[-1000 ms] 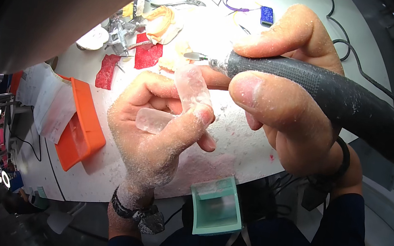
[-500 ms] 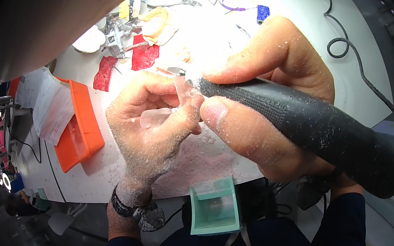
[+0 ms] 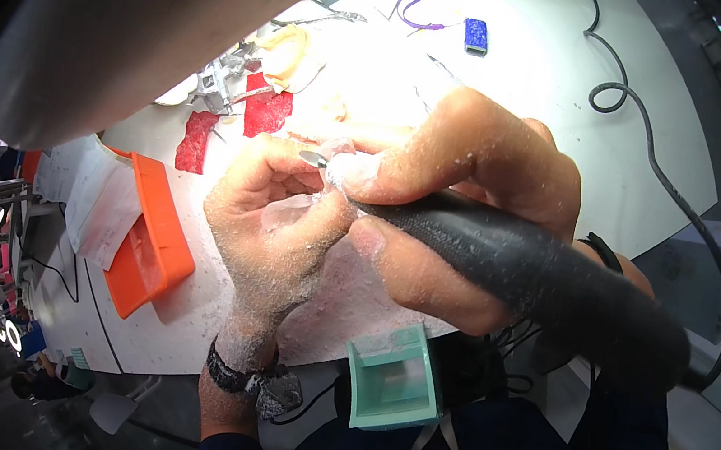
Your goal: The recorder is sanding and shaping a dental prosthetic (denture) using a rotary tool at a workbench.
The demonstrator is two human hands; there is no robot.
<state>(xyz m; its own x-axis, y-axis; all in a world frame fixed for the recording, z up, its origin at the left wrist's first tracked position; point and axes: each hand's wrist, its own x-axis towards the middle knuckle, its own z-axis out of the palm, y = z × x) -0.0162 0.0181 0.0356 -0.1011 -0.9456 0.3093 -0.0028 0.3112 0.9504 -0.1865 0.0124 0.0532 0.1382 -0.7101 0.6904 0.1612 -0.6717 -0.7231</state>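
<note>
My left hand (image 3: 261,230), coated in white dust, is closed with its thumb and fingers on a translucent pale plastic piece (image 3: 286,213); the fingers hide part of it. My right hand (image 3: 487,164) wraps round a thick black rotary handpiece (image 3: 565,293), thumb and forefinger close to its nose. From that nose sticks a small metal disc-shaped bit (image 3: 313,160), at the upper part of the plastic piece and just above my left thumb. Whether the bit touches the plastic I cannot tell. My two hands meet at the thumbs, over the dusty near side of the table.
A turquoise open box (image 3: 393,389) sits at the table's near edge. To the left stands an orange tray (image 3: 167,241) with papers (image 3: 100,200). Red sheets (image 3: 268,113) and metal parts lie beyond. A black cord (image 3: 653,145) curls on the right; a large grey rounded object (image 3: 131,31) looms overhead.
My right hand and the handpiece have shifted left, and the handpiece's rear end has dropped. The bit now sits slightly lower and further left. The overhead object covers more of the view.
</note>
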